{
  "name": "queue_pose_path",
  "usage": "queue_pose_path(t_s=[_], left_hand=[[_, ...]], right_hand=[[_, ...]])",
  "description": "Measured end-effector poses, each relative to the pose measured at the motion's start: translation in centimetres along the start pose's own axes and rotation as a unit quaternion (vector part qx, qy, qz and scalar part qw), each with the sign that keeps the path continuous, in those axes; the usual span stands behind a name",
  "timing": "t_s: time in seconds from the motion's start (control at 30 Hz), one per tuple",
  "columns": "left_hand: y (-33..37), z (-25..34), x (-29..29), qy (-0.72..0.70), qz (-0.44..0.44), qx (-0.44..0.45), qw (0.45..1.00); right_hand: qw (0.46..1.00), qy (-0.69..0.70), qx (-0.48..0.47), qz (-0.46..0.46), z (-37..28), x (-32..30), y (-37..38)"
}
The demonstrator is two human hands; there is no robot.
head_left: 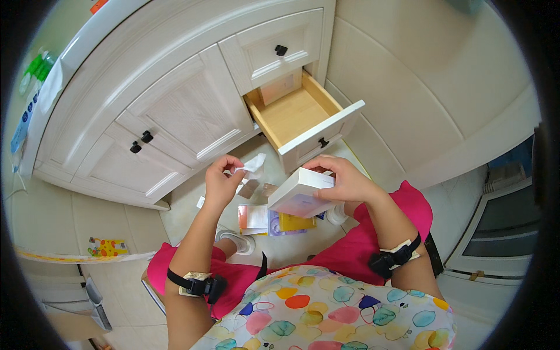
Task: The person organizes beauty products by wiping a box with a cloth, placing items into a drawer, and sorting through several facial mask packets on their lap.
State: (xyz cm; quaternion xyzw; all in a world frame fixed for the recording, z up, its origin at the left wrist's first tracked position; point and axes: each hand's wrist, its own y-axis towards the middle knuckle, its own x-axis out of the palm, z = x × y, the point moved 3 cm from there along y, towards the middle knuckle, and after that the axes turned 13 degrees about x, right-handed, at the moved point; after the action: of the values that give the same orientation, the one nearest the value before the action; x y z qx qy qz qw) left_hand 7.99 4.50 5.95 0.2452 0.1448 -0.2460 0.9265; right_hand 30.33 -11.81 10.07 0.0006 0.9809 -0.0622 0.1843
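Box in your right hand, crumpled paper in your left, in front of the open drawer.

Your right hand (pixel 344 181) has its fingers wrapped over the far edge of a flat white box (pixel 300 192), holding it tilted above the floor (pixel 280 248). Your left hand (pixel 220 178) pinches a small piece of white paper (pixel 252 164) between thumb and fingertips, just beside the box. Right behind them the wooden drawer (pixel 297 111) stands pulled out of the white cabinet (pixel 175 105). Below your hands, an orange packet (pixel 252 217) and a yellow packet (pixel 296 222) lie on the floor.
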Motion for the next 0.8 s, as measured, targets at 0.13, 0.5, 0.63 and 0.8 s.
queue_pose_path(t_s=[0.13,0.5,0.63,0.8], left_hand=[[2.2,3.0,2.9,0.034,0.017,0.102,0.994],[5.0,4.4,12.8,0.249,-0.058,0.371,0.893],[4.7,2.6,12.4,0.240,-0.060,0.372,0.894],[5.3,1.4,12.3,0.226,-0.026,0.303,0.926]], right_hand=[[0.999,-0.025,-0.010,0.021,0.4,-0.2,-0.2],[0.998,-0.045,0.032,0.021,0.9,-0.9,0.2],[0.998,-0.050,0.039,0.016,1.4,-0.9,0.4],[0.998,-0.042,0.033,0.030,1.2,-0.6,0.6]])
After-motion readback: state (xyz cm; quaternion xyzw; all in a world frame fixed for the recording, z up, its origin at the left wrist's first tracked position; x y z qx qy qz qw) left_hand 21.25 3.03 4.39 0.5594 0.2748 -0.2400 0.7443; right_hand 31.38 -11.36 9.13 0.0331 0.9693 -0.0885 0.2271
